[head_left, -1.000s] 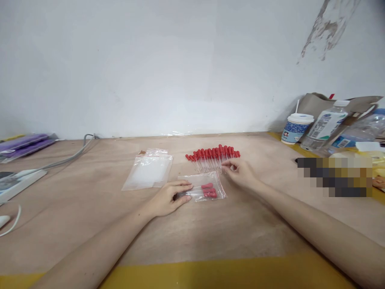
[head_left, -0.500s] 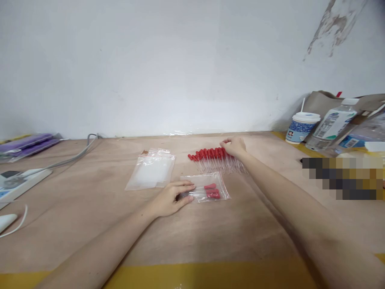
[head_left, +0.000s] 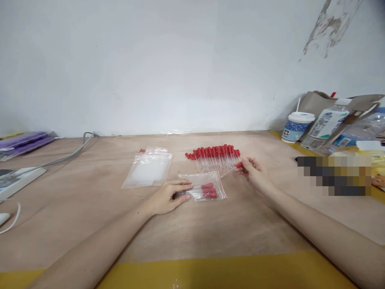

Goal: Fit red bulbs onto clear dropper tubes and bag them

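Note:
My right hand (head_left: pixel 253 171) pinches the red rubber bulb of a dropper (head_left: pixel 239 164). Its clear tube points down and left, toward the open-air space beside the bag. Near the middle of the table lies a clear zip bag (head_left: pixel 222 192) with a few red-bulbed droppers (head_left: pixel 209 190) inside, bulbs to the right. My left hand (head_left: pixel 171 196) grips this bag at its left end, fingers above and thumb below; the bag's left edge is partly hidden. Behind the bag, a row of several droppers (head_left: pixel 212 152) lies side by side with bulbs toward the wall.
A stack of clear zip bags (head_left: pixel 148 168) rests left of the row. At the far right stand a paper cup (head_left: pixel 297 127) and a plastic bottle (head_left: pixel 326 124). A power strip (head_left: pixel 30 176) with a grey cable and purple packages (head_left: pixel 28 142) are at the left.
My right hand has moved right and nearer from the row's right end, drawing a dropper away. My left hand stays on the bag; the view has shifted slightly.

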Action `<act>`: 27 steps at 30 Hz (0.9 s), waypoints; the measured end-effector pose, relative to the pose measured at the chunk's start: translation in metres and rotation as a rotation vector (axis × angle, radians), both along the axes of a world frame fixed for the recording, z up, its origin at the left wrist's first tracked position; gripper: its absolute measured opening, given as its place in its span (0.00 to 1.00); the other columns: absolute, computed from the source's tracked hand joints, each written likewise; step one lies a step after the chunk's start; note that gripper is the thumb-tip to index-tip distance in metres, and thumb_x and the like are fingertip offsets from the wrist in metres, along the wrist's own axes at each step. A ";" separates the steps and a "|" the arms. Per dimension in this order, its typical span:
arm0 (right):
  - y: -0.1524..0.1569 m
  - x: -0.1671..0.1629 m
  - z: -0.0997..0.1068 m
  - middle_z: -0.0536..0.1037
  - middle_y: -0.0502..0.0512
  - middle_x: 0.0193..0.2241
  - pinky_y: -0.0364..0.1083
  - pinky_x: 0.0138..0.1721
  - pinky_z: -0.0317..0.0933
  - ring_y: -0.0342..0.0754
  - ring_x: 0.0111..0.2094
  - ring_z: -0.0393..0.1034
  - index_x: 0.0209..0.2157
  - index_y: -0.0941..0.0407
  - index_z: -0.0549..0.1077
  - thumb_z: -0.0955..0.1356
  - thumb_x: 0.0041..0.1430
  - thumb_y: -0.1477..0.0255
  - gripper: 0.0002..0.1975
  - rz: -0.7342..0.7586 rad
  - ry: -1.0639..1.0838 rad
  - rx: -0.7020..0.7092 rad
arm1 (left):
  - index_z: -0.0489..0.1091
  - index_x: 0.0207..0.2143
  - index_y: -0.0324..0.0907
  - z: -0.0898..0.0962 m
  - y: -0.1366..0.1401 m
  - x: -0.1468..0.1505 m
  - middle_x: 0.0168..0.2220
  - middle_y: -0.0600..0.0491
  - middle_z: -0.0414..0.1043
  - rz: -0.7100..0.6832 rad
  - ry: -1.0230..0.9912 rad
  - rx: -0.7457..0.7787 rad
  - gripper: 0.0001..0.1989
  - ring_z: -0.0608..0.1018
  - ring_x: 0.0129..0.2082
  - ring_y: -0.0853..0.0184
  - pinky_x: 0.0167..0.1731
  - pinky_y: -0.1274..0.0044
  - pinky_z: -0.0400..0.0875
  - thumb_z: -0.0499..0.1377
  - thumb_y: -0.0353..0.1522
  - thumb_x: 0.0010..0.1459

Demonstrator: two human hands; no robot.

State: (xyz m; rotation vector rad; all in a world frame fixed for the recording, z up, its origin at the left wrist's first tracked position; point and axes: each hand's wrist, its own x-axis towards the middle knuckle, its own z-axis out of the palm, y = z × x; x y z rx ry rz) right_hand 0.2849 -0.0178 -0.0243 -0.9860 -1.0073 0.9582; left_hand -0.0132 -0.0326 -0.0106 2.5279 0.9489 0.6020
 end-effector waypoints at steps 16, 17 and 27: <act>-0.009 -0.010 -0.009 0.73 0.47 0.20 0.43 0.29 0.63 0.40 0.23 0.66 0.27 0.57 0.72 0.74 0.39 0.64 0.14 0.282 -0.164 -0.151 | 0.59 0.56 0.44 0.000 0.000 -0.001 0.54 0.48 0.63 -0.003 0.014 0.067 0.23 0.66 0.53 0.62 0.52 0.66 0.61 0.53 0.38 0.58; -0.008 -0.011 -0.009 0.72 0.47 0.20 0.43 0.28 0.63 0.40 0.22 0.66 0.27 0.57 0.73 0.73 0.39 0.65 0.13 0.284 -0.248 -0.136 | 0.58 0.56 0.45 0.000 0.000 -0.001 0.54 0.48 0.63 -0.005 0.017 0.065 0.23 0.66 0.53 0.62 0.52 0.66 0.61 0.53 0.38 0.58; 0.000 -0.022 -0.020 0.76 0.52 0.26 0.46 0.30 0.63 0.45 0.26 0.68 0.32 0.56 0.75 0.68 0.47 0.68 0.09 0.248 -0.688 0.040 | 0.60 0.55 0.45 0.000 0.000 -0.001 0.53 0.49 0.64 -0.012 0.019 0.076 0.22 0.66 0.53 0.62 0.52 0.67 0.61 0.53 0.38 0.58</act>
